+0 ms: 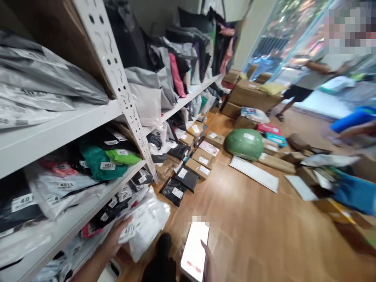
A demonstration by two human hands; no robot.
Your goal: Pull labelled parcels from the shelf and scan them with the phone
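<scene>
White metal shelving (pixel 73 121) carries numbered grey, black and green plastic mailer bags (pixel 101 162). Wooden floor (pixel 249 223) bears brown cardboard boxes (pixel 202 158) and a green wrapped bundle (pixel 244 144).
</scene>
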